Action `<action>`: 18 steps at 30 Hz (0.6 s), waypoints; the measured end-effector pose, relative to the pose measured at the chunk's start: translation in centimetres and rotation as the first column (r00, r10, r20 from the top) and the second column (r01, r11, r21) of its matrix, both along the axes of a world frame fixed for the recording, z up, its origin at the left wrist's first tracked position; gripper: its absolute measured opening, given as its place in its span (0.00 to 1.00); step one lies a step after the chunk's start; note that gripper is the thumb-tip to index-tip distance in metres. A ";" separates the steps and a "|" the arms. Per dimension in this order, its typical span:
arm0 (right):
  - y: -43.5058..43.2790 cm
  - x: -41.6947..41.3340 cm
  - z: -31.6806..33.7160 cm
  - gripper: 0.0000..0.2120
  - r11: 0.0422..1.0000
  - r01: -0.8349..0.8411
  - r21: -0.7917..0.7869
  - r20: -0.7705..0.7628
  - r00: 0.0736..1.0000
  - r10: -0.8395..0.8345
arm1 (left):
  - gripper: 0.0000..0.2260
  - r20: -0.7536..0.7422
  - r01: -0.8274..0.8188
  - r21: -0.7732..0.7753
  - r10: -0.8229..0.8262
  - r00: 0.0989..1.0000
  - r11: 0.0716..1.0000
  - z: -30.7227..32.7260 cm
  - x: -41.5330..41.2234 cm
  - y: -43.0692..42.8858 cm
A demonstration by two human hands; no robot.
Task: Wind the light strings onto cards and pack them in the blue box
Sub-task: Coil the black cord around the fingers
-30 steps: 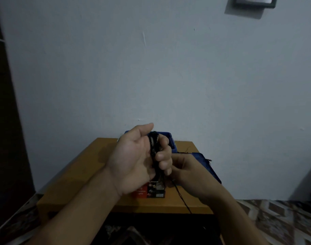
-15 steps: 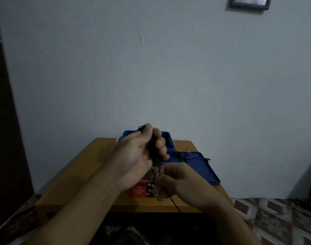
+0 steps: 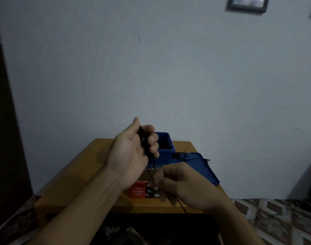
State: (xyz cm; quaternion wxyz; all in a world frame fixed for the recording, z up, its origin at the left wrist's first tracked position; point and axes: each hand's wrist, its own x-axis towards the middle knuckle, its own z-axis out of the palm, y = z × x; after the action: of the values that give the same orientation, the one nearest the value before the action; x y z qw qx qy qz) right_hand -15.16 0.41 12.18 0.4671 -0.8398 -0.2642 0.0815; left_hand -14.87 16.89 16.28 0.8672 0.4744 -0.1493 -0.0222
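My right hand [image 3: 183, 188] has dropped from just under my left hand [image 3: 130, 152] to a lower position nearer me, drawing the string [image 3: 144, 144] taut between them. Judgement: another turn is being paid out, so winding is unfinished and this string is not yet packed.

- Left fingers [image 3: 153, 138] are curled round the bunched string; I cannot tell whether a card is inside.
- Right fingertips pinch the strand, and its tail runs past the table [image 3: 76, 183] edge.
- The red card [image 3: 137, 191] lies on the table below my hands.
- The box [image 3: 166, 151] stands open behind my hands.

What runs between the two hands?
Head view: a thin black light-string wire runs from the bundle in the left hand down to the pinching right hand.
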 end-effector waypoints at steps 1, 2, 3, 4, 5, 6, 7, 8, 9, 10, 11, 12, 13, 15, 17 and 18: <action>-0.1 0.0 0.1 0.10 1.000 0.012 -0.005 0.010 1.000 -0.012 | 0.20 -0.007 -0.004 -0.025 0.004 1.000 1.000 0.0 0.0 0.1; -0.2 -0.1 0.3 0.10 1.000 0.026 -0.013 0.020 0.999 -0.026 | 0.20 -0.011 -0.006 -0.043 0.005 1.000 0.999 -0.1 0.0 0.2; -0.3 -0.1 0.4 0.10 0.999 0.042 -0.023 0.031 0.999 -0.041 | 0.20 -0.012 -0.006 -0.049 0.005 1.000 0.999 -0.2 0.0 0.3; -0.3 -0.2 0.5 0.10 0.998 0.057 -0.032 0.043 0.998 -0.056 | 0.19 -0.013 -0.005 -0.045 0.005 1.000 0.999 -0.3 0.1 0.4; -0.3 -0.3 0.6 0.10 0.997 0.071 -0.037 0.053 0.996 -0.069 | 0.19 -0.015 -0.007 -0.033 0.007 1.000 0.999 -0.3 0.1 0.4; -0.3 -0.3 0.7 0.10 0.996 0.085 -0.036 0.060 0.995 -0.082 | 0.19 -0.020 -0.013 -0.020 0.013 1.000 1.000 -0.4 0.1 0.4; -0.4 -0.3 0.7 0.11 0.995 0.097 -0.031 0.061 0.994 -0.095 | 0.18 -0.024 -0.023 -0.005 0.023 0.999 1.000 -0.5 0.2 0.3; -0.5 -0.3 0.8 0.13 0.994 0.108 -0.022 0.061 0.992 -0.106 | 0.18 -0.025 -0.037 0.014 0.038 0.999 0.999 -0.6 0.3 0.3; -0.5 -0.3 0.9 0.15 0.993 0.115 -0.013 0.064 0.991 -0.114 | 0.18 -0.020 -0.055 0.038 0.055 0.998 0.998 -0.6 0.4 0.3; -0.5 -0.4 1.0 0.17 0.993 0.120 -0.003 0.072 0.990 -0.120 | 0.18 -0.010 -0.076 0.067 0.076 0.997 0.995 -0.7 0.6 0.3; -0.6 -0.6 1.2 0.17 0.992 0.124 0.007 0.083 0.989 -0.124 | 0.19 0.006 -0.102 0.100 0.102 0.995 0.990 -0.8 0.7 0.3; -0.7 -0.7 1.5 0.17 0.991 0.129 0.022 0.092 0.987 -0.131 | 0.19 0.030 -0.134 0.140 0.131 0.991 0.981 -0.8 0.9 0.3; -0.8 -0.9 1.7 0.17 0.990 0.135 0.046 0.096 0.986 -0.139 | 0.20 0.058 -0.167 0.180 0.159 0.986 0.969 -0.9 0.9 0.3; -1.0 -1.2 2.3 0.18 0.983 0.142 0.113 0.098 0.983 -0.154 | 0.20 0.093 -0.206 0.240 0.189 0.978 0.949 -1.0 0.9 0.4; -1.1 -1.3 2.9 0.18 0.968 0.145 0.203 0.075 0.984 -0.163 | 0.21 0.090 -0.205 0.289 0.187 0.978 0.935 -1.1 0.9 0.5; -1.2 -1.4 3.1 0.19 0.955 0.150 0.256 0.054 0.984 -0.169 | 0.21 0.082 -0.200 0.327 0.183 0.980 0.924 -1.1 0.9 0.5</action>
State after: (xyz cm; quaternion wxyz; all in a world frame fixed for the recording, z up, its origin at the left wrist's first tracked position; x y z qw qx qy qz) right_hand -16.55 -0.79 15.27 0.5645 -0.7949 -0.2211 -0.0221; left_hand -13.93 17.43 15.13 0.7684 0.6270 -0.1181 0.0497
